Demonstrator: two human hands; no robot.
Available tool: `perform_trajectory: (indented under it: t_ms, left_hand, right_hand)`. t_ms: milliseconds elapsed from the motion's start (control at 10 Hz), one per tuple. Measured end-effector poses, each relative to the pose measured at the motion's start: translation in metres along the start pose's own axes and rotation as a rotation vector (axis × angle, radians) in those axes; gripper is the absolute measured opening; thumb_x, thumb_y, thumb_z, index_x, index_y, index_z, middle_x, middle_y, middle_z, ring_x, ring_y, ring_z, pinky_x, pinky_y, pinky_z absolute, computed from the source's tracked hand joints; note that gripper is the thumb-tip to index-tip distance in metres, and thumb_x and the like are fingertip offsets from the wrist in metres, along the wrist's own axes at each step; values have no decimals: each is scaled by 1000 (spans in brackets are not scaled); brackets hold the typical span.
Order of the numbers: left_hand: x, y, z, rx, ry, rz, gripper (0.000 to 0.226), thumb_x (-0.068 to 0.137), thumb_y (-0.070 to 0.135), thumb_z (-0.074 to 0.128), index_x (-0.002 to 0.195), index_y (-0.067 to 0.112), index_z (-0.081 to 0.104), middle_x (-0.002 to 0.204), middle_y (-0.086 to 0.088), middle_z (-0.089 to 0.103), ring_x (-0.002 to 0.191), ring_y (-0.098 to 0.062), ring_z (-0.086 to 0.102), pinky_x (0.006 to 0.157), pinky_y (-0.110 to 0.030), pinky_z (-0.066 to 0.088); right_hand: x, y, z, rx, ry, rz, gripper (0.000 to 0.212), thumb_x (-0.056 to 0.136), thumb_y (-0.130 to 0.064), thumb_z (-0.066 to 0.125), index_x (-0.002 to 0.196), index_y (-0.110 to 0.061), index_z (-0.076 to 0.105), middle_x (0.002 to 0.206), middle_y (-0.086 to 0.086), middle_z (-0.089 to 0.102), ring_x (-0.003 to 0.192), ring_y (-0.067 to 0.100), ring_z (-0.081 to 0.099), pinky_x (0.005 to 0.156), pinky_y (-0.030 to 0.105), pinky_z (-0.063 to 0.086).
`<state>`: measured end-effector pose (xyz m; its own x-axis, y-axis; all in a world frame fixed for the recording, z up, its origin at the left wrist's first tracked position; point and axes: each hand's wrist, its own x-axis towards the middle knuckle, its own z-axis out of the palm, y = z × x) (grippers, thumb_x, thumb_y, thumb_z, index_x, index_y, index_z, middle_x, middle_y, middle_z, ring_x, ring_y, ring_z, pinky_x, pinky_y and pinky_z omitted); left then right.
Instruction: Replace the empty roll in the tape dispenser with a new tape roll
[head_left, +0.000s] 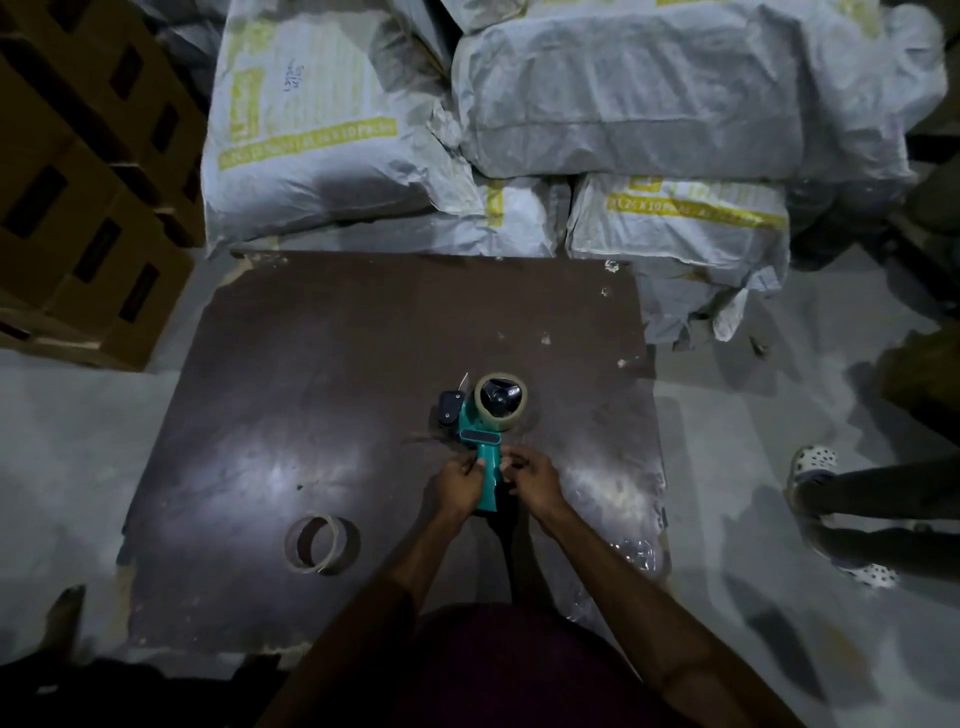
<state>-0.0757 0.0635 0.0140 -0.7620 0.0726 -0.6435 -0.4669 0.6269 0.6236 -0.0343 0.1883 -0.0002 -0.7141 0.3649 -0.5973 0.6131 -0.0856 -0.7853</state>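
Note:
A teal tape dispenser (480, 441) lies on the dark brown board (322, 374), handle toward me. A tape roll (501, 401) sits on its black hub at the far end. My left hand (457, 483) grips the left side of the handle. My right hand (535, 480) touches the handle's right side with its fingertips pinched; whether it holds a tape end is unclear. A bare cardboard roll core (322, 543) lies flat on the board, apart to the near left.
Grey sacks (623, 104) are piled behind the board. Stacked cardboard boxes (88, 182) stand at the left. Another person's feet in white clogs (815, 467) are on the concrete floor at the right. Crumpled clear film (634, 553) lies at the board's right edge.

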Motion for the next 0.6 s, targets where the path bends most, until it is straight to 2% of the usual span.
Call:
perform_trajectory:
  t_ms: [200, 300, 400, 500, 600]
  left_hand:
    - [-20, -22, 0, 61, -31, 16, 30, 94, 34, 56, 120, 26, 69, 113, -3, 76, 97, -25, 70, 88, -35, 56]
    - [-35, -29, -4, 68, -33, 30, 30, 93, 31, 58, 121, 25, 68, 114, -3, 74, 100, -26, 69, 83, -31, 52]
    - [-43, -36, -7, 59, -28, 53, 32, 94, 25, 58, 125, 18, 65, 117, -7, 70, 104, -29, 66, 77, -26, 44]
    - [-38, -48, -6, 84, -23, 108, 12, 89, 26, 56, 98, 20, 62, 101, -9, 70, 92, -32, 67, 76, -37, 54]
    - [-25, -65, -3, 85, -12, 122, 14, 81, 35, 53, 81, 22, 56, 92, -14, 71, 87, -34, 69, 75, -40, 57]
  right_hand:
    - [-26, 8, 0, 6, 14, -16, 25, 92, 8, 55, 108, -7, 68, 91, 7, 66, 83, 19, 61, 69, 25, 51]
    - [-35, 19, -1, 1, 54, -10, 27, 91, 3, 58, 114, -5, 69, 93, 8, 69, 82, 19, 64, 68, 26, 52]
    - [-43, 26, -9, 5, 101, -6, 25, 88, -4, 63, 111, -11, 72, 95, 6, 73, 83, 19, 67, 73, 33, 56]
    - [-45, 42, -19, -25, 140, -26, 28, 79, -17, 67, 105, -18, 75, 94, 4, 75, 82, 18, 67, 78, 38, 56]
    - [-44, 52, -24, -81, 159, -78, 22, 78, -21, 68, 97, -26, 76, 101, 7, 77, 89, 20, 69, 88, 41, 56]
